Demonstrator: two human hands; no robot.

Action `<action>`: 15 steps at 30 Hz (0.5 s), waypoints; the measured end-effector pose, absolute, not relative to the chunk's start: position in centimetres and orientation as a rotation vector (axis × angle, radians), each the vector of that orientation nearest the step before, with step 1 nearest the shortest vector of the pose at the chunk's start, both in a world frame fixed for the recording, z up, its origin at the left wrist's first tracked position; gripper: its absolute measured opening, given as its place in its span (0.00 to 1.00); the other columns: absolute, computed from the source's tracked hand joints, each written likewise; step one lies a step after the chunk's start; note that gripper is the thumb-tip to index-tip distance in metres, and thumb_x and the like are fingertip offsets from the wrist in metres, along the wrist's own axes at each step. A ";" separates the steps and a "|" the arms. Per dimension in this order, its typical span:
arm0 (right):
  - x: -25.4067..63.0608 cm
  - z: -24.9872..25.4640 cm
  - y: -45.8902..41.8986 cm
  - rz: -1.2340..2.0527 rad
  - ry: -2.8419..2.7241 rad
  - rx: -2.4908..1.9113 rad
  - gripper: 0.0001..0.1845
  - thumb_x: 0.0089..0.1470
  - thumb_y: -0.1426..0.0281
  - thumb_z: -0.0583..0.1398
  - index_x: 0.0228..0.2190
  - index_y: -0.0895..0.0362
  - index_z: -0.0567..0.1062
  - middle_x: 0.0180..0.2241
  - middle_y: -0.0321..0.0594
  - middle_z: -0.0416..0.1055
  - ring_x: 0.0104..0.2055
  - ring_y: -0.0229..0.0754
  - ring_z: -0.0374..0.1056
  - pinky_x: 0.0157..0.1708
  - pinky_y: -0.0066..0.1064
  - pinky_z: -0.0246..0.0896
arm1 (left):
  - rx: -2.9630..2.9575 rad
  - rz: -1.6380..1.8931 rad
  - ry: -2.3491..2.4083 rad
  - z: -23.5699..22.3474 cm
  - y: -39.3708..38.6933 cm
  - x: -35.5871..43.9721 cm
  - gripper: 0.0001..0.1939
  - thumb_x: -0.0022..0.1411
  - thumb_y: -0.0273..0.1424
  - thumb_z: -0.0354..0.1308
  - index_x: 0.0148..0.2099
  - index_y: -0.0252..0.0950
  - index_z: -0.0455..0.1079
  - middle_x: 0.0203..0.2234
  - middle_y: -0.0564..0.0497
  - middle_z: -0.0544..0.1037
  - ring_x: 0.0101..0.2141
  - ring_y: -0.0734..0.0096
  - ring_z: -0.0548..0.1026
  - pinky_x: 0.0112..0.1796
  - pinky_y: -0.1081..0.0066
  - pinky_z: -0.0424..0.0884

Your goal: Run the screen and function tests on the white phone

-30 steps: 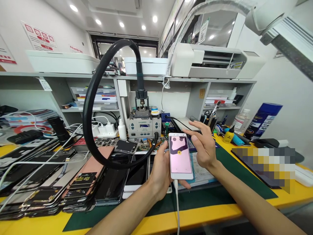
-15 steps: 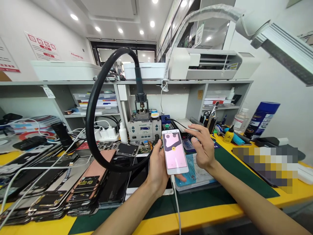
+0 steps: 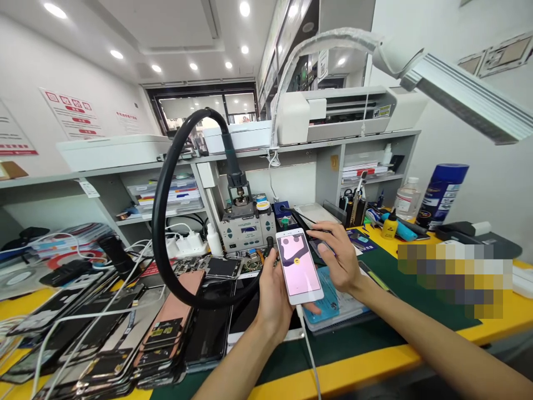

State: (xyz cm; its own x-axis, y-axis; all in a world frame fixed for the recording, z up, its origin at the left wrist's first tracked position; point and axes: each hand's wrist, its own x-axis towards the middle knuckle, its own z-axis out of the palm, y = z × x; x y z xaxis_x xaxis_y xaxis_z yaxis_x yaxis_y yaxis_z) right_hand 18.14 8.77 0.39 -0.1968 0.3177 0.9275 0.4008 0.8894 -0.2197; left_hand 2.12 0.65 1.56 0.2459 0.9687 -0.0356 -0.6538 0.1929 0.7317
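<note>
A white smartphone with a lit pink and dark screen is held upright in my left hand, thumb along its left edge and fingers behind it. From its lower end a white charging cable runs down past the bench edge. My right hand hovers at the phone's upper right with fingers apart, holding nothing; whether a fingertip touches the phone's edge I cannot tell. Beneath the hands lie a blue and clear plastic case and a larger phone with a white frame.
Stacks of dismantled phones cover the left of the bench. A thick black hose loops up from a hot air station. Bottles and a blue spray can stand at right. A lamp hangs overhead on a bent arm.
The whole view has tilted and shifted a little. My left hand still holds the phone, and my right hand stays beside it with fingers spread.
</note>
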 end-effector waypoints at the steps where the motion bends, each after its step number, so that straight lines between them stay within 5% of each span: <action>1: 18.2 0.4 8.7 -0.079 -1.798 -0.537 0.19 0.64 0.70 0.52 0.50 0.55 0.76 0.51 0.49 0.71 0.56 0.54 0.66 0.56 0.53 0.63 | 0.672 1.225 0.575 1.6 0.6 2.1 0.35 0.70 0.52 0.43 0.65 0.33 0.66 0.44 0.39 0.80 0.37 0.55 0.79 0.33 0.63 0.78; 15: 18.3 1.2 8.0 -0.093 -1.820 -0.452 0.17 0.61 0.72 0.53 0.45 0.56 0.80 0.51 0.50 0.70 0.57 0.56 0.65 0.55 0.54 0.61 | 0.692 1.238 0.618 1.7 0.4 2.2 0.35 0.70 0.53 0.45 0.67 0.33 0.64 0.46 0.40 0.80 0.39 0.54 0.79 0.35 0.61 0.78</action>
